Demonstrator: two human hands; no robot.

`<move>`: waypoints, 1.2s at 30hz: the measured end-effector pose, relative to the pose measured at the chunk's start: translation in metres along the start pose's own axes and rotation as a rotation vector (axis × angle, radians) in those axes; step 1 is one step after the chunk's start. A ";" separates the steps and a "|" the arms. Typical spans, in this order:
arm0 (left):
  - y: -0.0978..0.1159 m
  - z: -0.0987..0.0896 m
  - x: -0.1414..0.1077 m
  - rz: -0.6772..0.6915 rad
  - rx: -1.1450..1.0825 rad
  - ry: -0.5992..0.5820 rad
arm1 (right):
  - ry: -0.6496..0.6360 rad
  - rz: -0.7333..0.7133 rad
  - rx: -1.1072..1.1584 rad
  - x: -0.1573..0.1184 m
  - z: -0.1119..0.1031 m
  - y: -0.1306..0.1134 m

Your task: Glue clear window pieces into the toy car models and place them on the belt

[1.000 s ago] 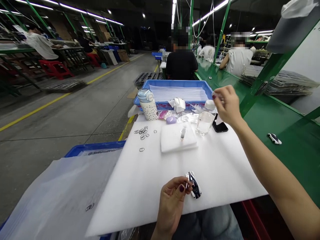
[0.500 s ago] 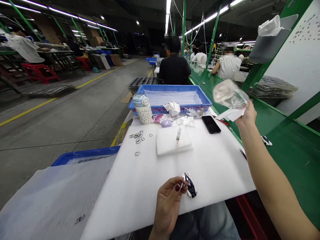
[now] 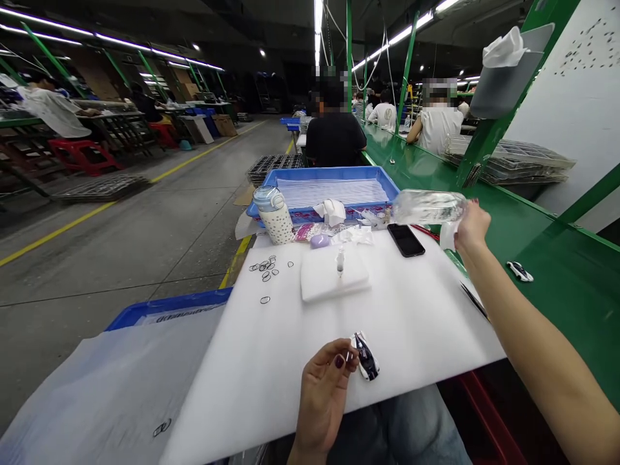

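My right hand is closed around one end of a clear plastic bottle, held sideways above the far right of the white foam sheet. A white piece of paper or tissue hangs just under that hand. Near the front edge, the fingers of my left hand are pinched together; a small dark, shiny bit shows between them, too small to name. Beside those fingertips is a white and dark-blue toy car; whether they touch it I cannot tell.
A foam block bears a small syringe-like item. Black rings lie at left. Behind are a dotted tumbler, a phone and a blue tray. Tweezers lie right; another toy car sits on the green bench.
My right hand has lowered and swung the bottle from tilted to nearly level, bringing it down beside the phone. My left hand and the toy car near it stay almost the same.
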State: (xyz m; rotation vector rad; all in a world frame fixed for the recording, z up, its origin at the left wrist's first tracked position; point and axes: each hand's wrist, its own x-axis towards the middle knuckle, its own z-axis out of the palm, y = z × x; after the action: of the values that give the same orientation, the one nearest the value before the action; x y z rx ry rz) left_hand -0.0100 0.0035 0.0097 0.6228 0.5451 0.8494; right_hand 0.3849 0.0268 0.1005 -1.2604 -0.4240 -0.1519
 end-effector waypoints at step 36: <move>-0.001 0.002 0.006 0.070 0.035 0.101 | -1.223 -0.866 -0.332 -0.248 -0.020 -0.083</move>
State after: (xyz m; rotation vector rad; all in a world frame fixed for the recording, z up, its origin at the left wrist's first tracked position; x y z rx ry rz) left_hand -0.0046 0.0077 0.0092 0.6360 0.6339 0.9430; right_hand 0.1348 -0.0469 0.0730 -1.3013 -2.0653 -0.1666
